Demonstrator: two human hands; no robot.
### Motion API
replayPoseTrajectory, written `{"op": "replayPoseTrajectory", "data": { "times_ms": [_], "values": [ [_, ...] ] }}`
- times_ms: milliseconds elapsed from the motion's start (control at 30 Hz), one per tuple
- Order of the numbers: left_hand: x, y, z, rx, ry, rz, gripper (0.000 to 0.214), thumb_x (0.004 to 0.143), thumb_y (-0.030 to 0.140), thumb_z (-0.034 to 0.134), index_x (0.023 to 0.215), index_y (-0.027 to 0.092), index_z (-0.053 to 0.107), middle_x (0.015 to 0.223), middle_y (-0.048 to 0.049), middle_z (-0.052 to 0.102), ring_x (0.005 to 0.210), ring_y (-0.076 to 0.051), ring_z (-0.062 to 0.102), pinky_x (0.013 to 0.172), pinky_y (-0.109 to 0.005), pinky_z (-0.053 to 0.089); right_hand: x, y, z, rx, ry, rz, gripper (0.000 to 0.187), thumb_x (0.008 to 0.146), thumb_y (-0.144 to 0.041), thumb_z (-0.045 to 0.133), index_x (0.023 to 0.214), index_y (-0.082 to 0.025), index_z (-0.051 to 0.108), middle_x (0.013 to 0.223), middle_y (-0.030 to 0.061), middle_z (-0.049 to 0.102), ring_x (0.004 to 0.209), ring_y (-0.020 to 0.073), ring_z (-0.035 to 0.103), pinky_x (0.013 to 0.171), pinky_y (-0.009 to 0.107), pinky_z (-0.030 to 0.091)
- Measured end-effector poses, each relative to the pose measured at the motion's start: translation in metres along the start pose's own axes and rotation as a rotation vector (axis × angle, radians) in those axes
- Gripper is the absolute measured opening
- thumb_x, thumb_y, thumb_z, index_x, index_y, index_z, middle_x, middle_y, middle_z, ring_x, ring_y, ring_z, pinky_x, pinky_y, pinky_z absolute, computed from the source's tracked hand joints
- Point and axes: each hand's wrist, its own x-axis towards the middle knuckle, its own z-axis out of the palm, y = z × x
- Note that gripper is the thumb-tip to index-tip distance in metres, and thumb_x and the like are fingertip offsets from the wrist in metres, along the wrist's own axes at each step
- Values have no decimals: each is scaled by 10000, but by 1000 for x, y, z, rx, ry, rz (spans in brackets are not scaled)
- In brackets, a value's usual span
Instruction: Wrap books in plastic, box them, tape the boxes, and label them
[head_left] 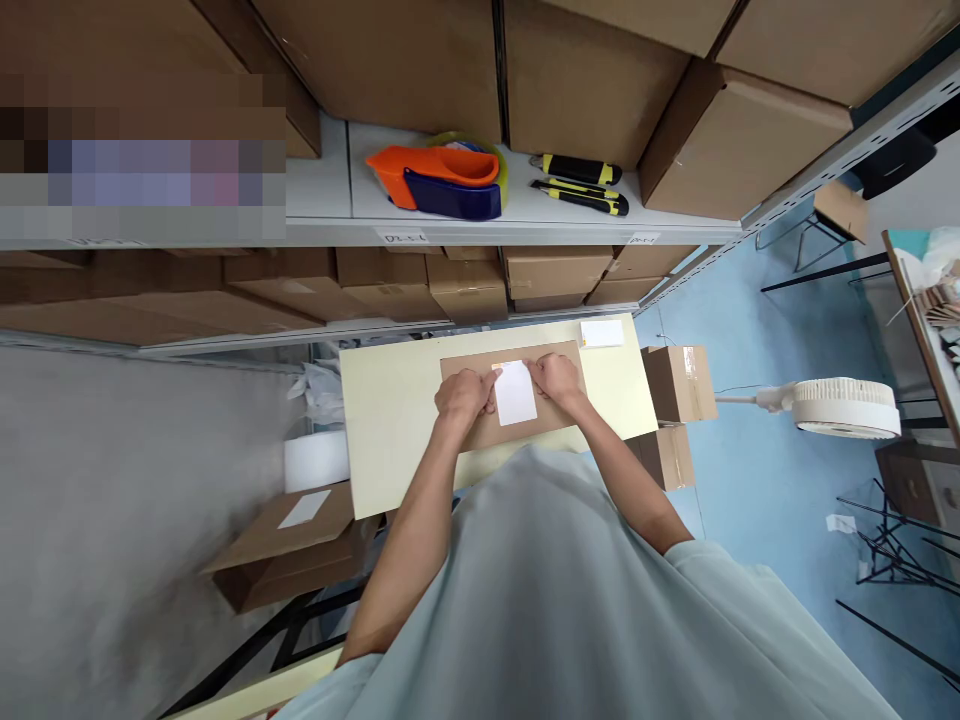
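Observation:
On the cream table (390,420) lies a flat brown piece of cardboard (487,438), perhaps a box's top. A white label (516,395) is on it, roughly upright in view. My left hand (465,393) is closed at the label's upper left corner, thumb and fingertips together. At the upper right corner my right hand (557,377) is closed in the same way. Both hands rest over the cardboard, one on each side of the label. I cannot tell whether the label lies flat against the cardboard.
A white label stack (601,333) lies at the table's far right. The shelf ahead holds an orange tape dispenser (439,180), utility knives (581,185) and cardboard boxes (585,90). An open box (300,545) stands left; boxes (679,385) and a white fan (844,408) stand right.

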Motion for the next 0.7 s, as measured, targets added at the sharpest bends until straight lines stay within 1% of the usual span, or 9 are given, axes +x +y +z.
{"op": "replayPoseTrajectory", "data": {
  "times_ms": [100, 167, 233, 333, 400, 467, 533, 600, 700],
  "values": [
    [4, 2, 4, 3, 82, 15, 564, 969, 663, 517, 631, 255, 710, 567, -127, 689, 749, -326, 710, 755, -419, 522, -1, -3, -3, 0, -11, 3, 579, 1118, -465, 505, 595, -245, 622, 647, 75, 715, 776, 245, 712, 766, 315, 462],
    [-2, -2, 6, 10, 83, 33, 530, 964, 652, 538, 638, 264, 693, 625, -119, 722, 765, -320, 711, 747, -414, 514, -9, 2, -4, -19, -31, -23, 378, 1061, -425, 637, 736, -238, 680, 765, 61, 753, 823, 243, 712, 750, 310, 453],
    [-14, -11, 9, 30, 70, 86, 418, 913, 626, 645, 694, 272, 684, 721, -86, 764, 789, -298, 714, 721, -383, 498, -23, 11, -3, -40, -82, -86, 133, 956, -342, 792, 953, -241, 706, 937, 41, 773, 881, 234, 708, 739, 299, 453],
    [-36, -27, 14, 69, 26, 214, 317, 791, 522, 831, 924, 280, 677, 889, -38, 786, 851, -263, 722, 705, -335, 482, -46, 26, 1, -83, -155, -208, 394, 824, -238, 903, 1141, -256, 671, 1190, 39, 724, 987, 227, 700, 760, 293, 477],
    [-47, -36, 18, 93, 12, 281, 437, 745, 474, 887, 1055, 279, 649, 983, -37, 780, 898, -255, 725, 732, -324, 489, -56, 31, 5, -113, -165, -243, 440, 797, -241, 924, 1153, -255, 665, 1282, 53, 679, 1044, 235, 696, 782, 300, 494],
    [-50, -39, 19, 118, 15, 297, 482, 735, 486, 902, 1085, 280, 642, 1031, -46, 777, 927, -260, 726, 750, -326, 493, -57, 30, 7, -127, -158, -218, 425, 790, -287, 940, 1117, -249, 671, 1287, 64, 681, 1039, 244, 703, 791, 311, 499],
    [-46, -36, 17, 134, 21, 253, 417, 764, 545, 873, 1011, 282, 663, 998, -51, 787, 917, -275, 727, 738, -337, 490, -49, 23, 8, -124, -133, -145, 359, 817, -373, 931, 1044, -243, 686, 1197, 70, 732, 986, 256, 716, 786, 322, 492],
    [-34, -27, 13, 138, 34, 182, 375, 828, 634, 788, 843, 275, 680, 895, -71, 790, 879, -298, 725, 726, -360, 492, -35, 13, 8, -119, -74, -66, 284, 932, -491, 821, 955, -232, 706, 1053, 96, 776, 946, 278, 729, 783, 340, 484],
    [-15, -9, 4, 102, 32, 63, 551, 884, 735, 659, 598, 265, 640, 702, -113, 748, 793, -328, 712, 732, -410, 513, -12, -1, 7, -159, 44, 22, 491, 1095, -580, 536, 878, -191, 743, 963, 186, 792, 957, 321, 749, 809, 377, 489]
  ]
}}
